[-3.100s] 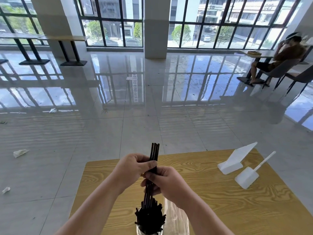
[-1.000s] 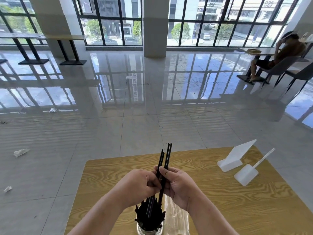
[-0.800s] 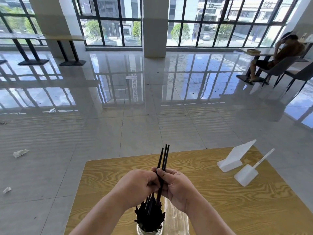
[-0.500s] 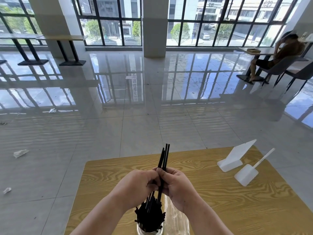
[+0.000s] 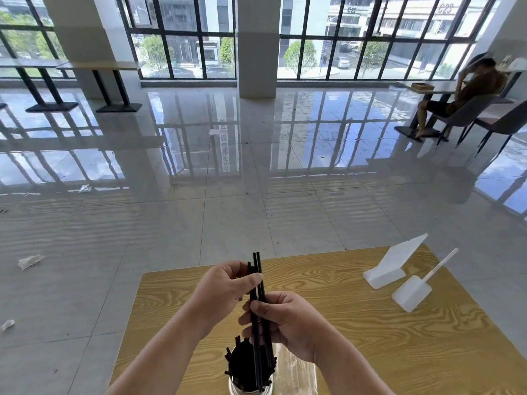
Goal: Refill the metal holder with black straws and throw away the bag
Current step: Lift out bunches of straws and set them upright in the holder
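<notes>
A few long black straws (image 5: 257,283) stand nearly upright above the metal holder (image 5: 251,387), their lower ends down among the many black straws filling it. My left hand (image 5: 225,289) pinches them near the top. Lower down, my right hand (image 5: 282,320) grips the same straws just above the holder. The clear plastic bag (image 5: 296,372) lies flat on the wooden table (image 5: 370,337) right of the holder, partly hidden by my right forearm.
Two white plastic sign stands (image 5: 395,266) (image 5: 413,292) sit at the table's far right. Scraps of litter (image 5: 30,260) lie on the glossy tiled floor to the left. A person sits at a table (image 5: 467,89) far right by the windows.
My hands have separated along the straws: the left hand rose toward their tops and the right hand slid lower and to the right. The straws now stand more upright over the holder.
</notes>
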A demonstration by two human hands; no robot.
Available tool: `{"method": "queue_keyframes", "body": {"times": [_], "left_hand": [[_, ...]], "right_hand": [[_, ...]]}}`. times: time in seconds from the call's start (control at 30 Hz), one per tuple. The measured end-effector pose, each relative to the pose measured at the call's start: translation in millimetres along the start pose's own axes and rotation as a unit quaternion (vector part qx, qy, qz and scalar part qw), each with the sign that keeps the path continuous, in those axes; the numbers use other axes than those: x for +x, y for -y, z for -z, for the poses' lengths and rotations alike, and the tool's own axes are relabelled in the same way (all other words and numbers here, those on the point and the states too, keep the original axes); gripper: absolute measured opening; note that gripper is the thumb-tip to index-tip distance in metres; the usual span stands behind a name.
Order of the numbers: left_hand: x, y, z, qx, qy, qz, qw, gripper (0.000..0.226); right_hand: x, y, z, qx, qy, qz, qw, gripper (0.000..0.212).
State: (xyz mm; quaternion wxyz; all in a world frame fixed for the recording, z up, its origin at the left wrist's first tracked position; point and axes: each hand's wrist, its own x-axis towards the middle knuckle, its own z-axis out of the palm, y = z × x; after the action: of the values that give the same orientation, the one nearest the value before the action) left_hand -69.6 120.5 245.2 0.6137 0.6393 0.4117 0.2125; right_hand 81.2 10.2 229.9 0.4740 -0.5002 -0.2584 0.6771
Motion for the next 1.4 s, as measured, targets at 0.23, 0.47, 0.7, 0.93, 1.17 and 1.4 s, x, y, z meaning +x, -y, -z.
{"method": "queue_keyframes", "body": {"times": [0.23, 0.47, 0.7, 0.93, 1.17, 1.4], "left_hand": [[-2.2, 0.5, -1.4, -0.044, 0.010, 0.008, 0.999, 0.028], [10.1, -13.8, 19.8, -0.110, -0.235, -0.127, 0.957, 0.018], [-3.3, -16.2, 7.9, -0.019, -0.175, -0.183, 0.967, 0.011], [-23.4, 12.6, -27.1, 0.262, -0.111, -0.238, 0.929, 0.017], [-29.6, 20.8, -39.1, 0.365, -0.033, -0.259, 0.893, 0.029], [-37.8, 29.7, -44.7, 0.396, -0.088, -0.364, 0.838, 0.066]], "right_hand": [[-3.5, -1.2, 0.7, -0.039, 0.047, -0.017, 0.998, 0.012], [-2.0, -13.7, 9.6, -0.069, 0.000, -0.049, 0.996, 0.011], [6.4, -11.1, 17.5, 0.139, -0.144, -0.024, 0.979, 0.019], [11.7, 7.7, 7.7, 0.220, -0.151, 0.025, 0.963, 0.046], [12.5, 13.0, 9.3, 0.235, -0.214, 0.039, 0.947, 0.025], [12.3, 19.0, 7.5, 0.372, -0.193, 0.086, 0.904, 0.017]]}}
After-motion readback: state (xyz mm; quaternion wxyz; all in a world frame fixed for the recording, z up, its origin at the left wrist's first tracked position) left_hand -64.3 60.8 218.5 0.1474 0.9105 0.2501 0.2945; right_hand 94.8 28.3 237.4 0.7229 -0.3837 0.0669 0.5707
